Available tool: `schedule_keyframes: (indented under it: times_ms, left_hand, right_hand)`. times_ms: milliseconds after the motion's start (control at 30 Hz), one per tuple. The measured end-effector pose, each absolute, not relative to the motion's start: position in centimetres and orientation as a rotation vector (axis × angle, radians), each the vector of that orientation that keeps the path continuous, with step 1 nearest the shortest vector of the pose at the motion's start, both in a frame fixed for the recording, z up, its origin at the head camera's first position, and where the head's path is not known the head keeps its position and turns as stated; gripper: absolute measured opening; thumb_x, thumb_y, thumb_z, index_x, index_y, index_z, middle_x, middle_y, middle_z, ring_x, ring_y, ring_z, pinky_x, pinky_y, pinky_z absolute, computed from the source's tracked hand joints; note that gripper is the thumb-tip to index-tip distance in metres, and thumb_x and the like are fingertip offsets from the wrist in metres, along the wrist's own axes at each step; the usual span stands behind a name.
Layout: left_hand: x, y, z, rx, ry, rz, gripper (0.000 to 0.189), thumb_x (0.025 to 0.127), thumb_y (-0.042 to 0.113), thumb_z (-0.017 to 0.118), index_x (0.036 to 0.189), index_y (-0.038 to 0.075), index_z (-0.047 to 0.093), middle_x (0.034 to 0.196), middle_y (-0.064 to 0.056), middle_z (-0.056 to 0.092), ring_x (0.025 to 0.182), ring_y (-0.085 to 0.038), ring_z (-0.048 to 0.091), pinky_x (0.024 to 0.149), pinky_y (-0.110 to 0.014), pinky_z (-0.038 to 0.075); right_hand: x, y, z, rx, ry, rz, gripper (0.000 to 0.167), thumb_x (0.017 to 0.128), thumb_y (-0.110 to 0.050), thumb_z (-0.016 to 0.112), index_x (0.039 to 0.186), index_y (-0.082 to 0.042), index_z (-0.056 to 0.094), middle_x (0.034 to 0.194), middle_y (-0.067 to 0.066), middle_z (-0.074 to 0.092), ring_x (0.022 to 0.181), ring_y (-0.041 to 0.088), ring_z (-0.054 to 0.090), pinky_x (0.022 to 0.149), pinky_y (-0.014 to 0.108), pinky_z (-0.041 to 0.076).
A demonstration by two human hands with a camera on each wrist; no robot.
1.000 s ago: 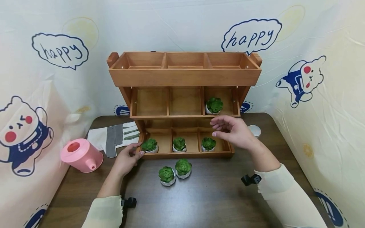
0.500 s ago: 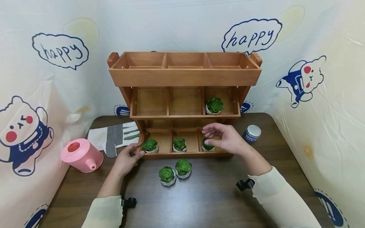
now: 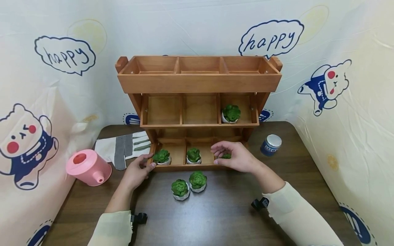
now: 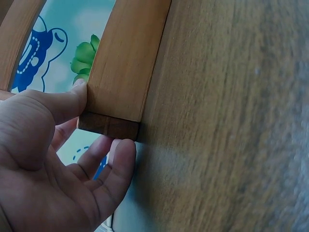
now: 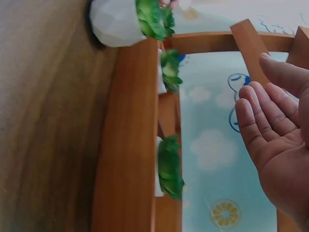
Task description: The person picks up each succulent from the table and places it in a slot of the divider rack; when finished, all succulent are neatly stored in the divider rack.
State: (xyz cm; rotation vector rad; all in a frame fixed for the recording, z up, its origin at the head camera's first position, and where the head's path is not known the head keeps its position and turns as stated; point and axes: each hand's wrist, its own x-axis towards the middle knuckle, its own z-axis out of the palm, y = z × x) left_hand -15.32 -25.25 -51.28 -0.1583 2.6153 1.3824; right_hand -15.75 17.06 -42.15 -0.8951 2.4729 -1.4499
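A three-tier wooden plant shelf (image 3: 200,83) stands on the dark table. At its lower left corner my left hand (image 3: 138,171) grips the bottom tray's end (image 4: 113,104) between thumb and fingers. My right hand (image 3: 237,157) hovers with loosely bent fingers over the bottom right compartment, mostly hiding the potted succulent (image 3: 226,156) there. In the right wrist view, nothing is between that hand's fingers. The bottom tray also holds a left succulent (image 3: 161,156) and a middle succulent (image 3: 193,155). Another succulent (image 3: 231,113) sits in the middle tier's right compartment.
Two potted succulents, a left one (image 3: 180,189) and a right one (image 3: 198,181), stand on the table before the shelf. A pink watering can (image 3: 87,167) and a glove (image 3: 120,148) lie left. A blue jar (image 3: 271,145) with a pale lid stands right.
My right hand has moved down and left, from just below the middle tier to over the bottom right succulent, uncovering the blue jar. My left hand stays at the shelf's corner.
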Motion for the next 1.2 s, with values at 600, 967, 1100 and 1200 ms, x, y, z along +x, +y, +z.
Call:
schedule_keyframes:
  times_ms: [600, 967, 1100, 1200]
  left_hand:
    - [-15.1, -25.2, -51.3, -0.16, 2.622, 1.381, 0.05, 0.1, 0.033, 0.071, 0.147, 0.019, 0.058, 0.107, -0.016, 0.053, 0.083, -0.027, 0.059, 0.067, -0.035, 0.058]
    - [-15.2, -25.2, -51.3, -0.154, 2.631, 1.379, 0.052, 0.1, 0.034, 0.071, 0.147, 0.018, 0.057, 0.103, -0.013, 0.05, 0.083, -0.026, 0.057, 0.067, -0.034, 0.057]
    - [-15.2, -25.2, -51.3, -0.159, 2.628, 1.381, 0.052, 0.1, 0.034, 0.071, 0.147, 0.018, 0.057, 0.103, -0.014, 0.051, 0.083, -0.026, 0.057, 0.067, -0.035, 0.057]
    - [-15.3, -25.3, -51.4, -0.159, 2.623, 1.378, 0.053, 0.1, 0.037, 0.071, 0.148, 0.019, 0.057, 0.104, -0.014, 0.051, 0.084, -0.026, 0.057, 0.068, -0.035, 0.057]
  right_hand:
    - [-14.9, 14.5, -45.0, -0.988, 2.377, -1.385, 0.048, 0.087, -0.02, 0.087, 0.128, -0.003, 0.067, 0.112, -0.002, 0.072, 0.104, 0.034, 0.069, 0.089, 0.043, 0.058]
    - [-14.4, 13.3, -46.8, -0.971, 2.308, -1.313, 0.061, 0.086, -0.025, 0.088, 0.137, -0.002, 0.061, 0.132, 0.012, 0.067, 0.117, 0.027, 0.066, 0.1, 0.04, 0.053]
    - [-14.2, 12.9, -47.4, -0.966, 2.272, -1.285, 0.067, 0.086, -0.026, 0.088, 0.142, -0.005, 0.058, 0.14, 0.013, 0.062, 0.124, 0.026, 0.064, 0.104, 0.041, 0.051]
    - [-14.1, 12.6, -47.8, -0.952, 2.263, -1.257, 0.071, 0.085, -0.028, 0.089, 0.145, -0.008, 0.057, 0.144, 0.01, 0.06, 0.127, 0.026, 0.062, 0.107, 0.043, 0.049]
